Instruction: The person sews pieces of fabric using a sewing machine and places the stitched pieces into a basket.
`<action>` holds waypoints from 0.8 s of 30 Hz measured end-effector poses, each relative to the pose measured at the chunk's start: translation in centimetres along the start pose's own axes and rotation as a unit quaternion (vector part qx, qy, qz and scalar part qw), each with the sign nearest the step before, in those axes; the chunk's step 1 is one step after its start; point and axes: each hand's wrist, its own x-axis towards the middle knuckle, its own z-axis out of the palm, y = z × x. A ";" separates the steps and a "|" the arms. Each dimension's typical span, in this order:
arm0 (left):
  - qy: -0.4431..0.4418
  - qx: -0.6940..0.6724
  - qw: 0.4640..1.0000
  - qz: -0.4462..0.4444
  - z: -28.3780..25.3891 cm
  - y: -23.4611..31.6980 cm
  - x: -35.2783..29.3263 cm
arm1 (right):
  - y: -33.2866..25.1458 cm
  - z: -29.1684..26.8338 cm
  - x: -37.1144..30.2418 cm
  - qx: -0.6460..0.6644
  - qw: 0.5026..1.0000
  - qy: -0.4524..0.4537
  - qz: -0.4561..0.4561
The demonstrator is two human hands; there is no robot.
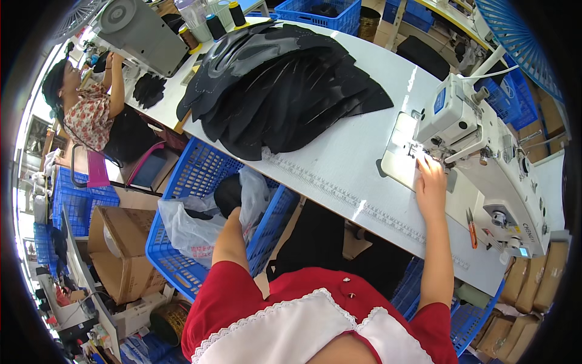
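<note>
On the white worktable (339, 164), right hand (429, 182) rests open by the sewing machine (485, 151); left hand (233, 212), grip hidden, reaches into blue crate (182, 267).

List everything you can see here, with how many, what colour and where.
sewing machine: one, white, right end of table
fabric pieces: a pile, black, table middle
table: one, white, across the view
thread cones: several, dark and pale, far table edge
snips: one, orange, on the machine bed
crate: one, blue, floor left of table
plastic bags: clear, in the crate
cardboard box: one, brown, floor left
co-worker: one, floral top, far left
left hand: hidden in the crate
right hand: at the needle
</note>
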 end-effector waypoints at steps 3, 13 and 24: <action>0.053 -0.020 0.996 0.065 1.4 0.6 -1.1 | 0.4 -0.2 -0.3 -0.005 1.000 -0.013 0.011; 0.585 -0.190 0.709 0.345 -14.3 17.3 -9.2 | 0.9 -0.1 -0.4 -0.038 0.999 -0.015 0.002; 0.442 -0.059 0.833 0.328 -27.5 32.1 -12.3 | 0.7 0.7 -0.4 0.013 1.000 0.021 0.008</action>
